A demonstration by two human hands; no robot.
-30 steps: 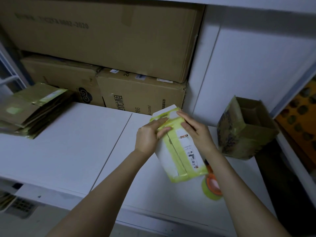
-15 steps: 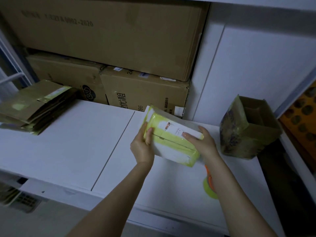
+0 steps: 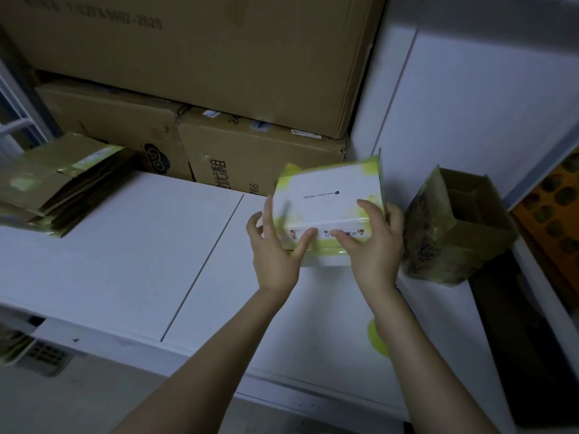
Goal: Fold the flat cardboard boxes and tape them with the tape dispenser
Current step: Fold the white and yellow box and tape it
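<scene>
Box: you hold the white box, edged in yellow-green tape, over the white table, printed face tilted up toward you; I cannot tell whether its lower edge touches the tabletop.
Left hand: your left hand sits at the box's left end, fingers stretched straight up and blurred, thumb laid on the front strip.
Right hand: your right hand grips the right end, fingers curled over the top face, thumb on the front.
Hands: apart, one at each end, thumbs nearly meeting.
Tape dispenser: the yellow-green tape dispenser lies on the table, mostly hidden under your right forearm.
Right of box: an open brown box, just beside your right hand.
Far left: a stack of flat boxes.
Back: large cartons against the wall.
</scene>
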